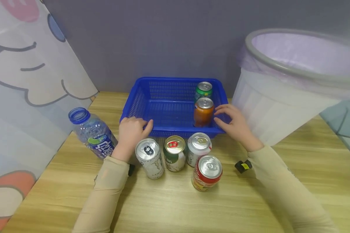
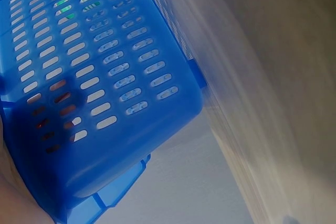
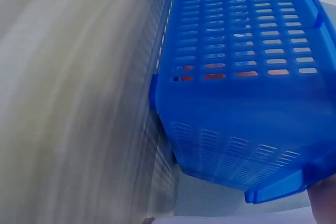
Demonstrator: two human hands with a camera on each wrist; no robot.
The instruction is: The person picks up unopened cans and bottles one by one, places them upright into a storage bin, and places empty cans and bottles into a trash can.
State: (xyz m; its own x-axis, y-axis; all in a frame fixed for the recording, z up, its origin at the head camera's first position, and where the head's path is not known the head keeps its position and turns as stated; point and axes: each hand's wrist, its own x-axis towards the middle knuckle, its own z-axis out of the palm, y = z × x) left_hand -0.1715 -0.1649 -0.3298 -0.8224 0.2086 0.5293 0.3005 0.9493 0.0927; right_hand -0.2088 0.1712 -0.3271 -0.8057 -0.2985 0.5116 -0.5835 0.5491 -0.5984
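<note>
A blue plastic basket (image 1: pixel 175 129) with slotted walls stands at the back of the table. My left hand (image 1: pixel 132 132) grips its front left corner, thumb along the front rim; reddish fingers show through the slots in the left wrist view. Inside the basket, on the right, an orange can (image 1: pixel 203 114) stands in front of a green can (image 1: pixel 203 89). My right hand (image 1: pixel 234 123) reaches over the front right corner, fingers spread and slightly bent, fingertips close beside the orange can. The right wrist view shows the basket's outer wall (image 3: pixel 252 103) and part of that hand.
Before the basket stand a white can (image 1: pixel 151 161), a green-and-white can (image 1: pixel 175 153), a silver-white can (image 1: pixel 199 147) and a red can (image 1: pixel 207 174). A clear bottle (image 1: pixel 96 136) without a cap leans at left. A lined white bin (image 1: pixel 275 100) is at right.
</note>
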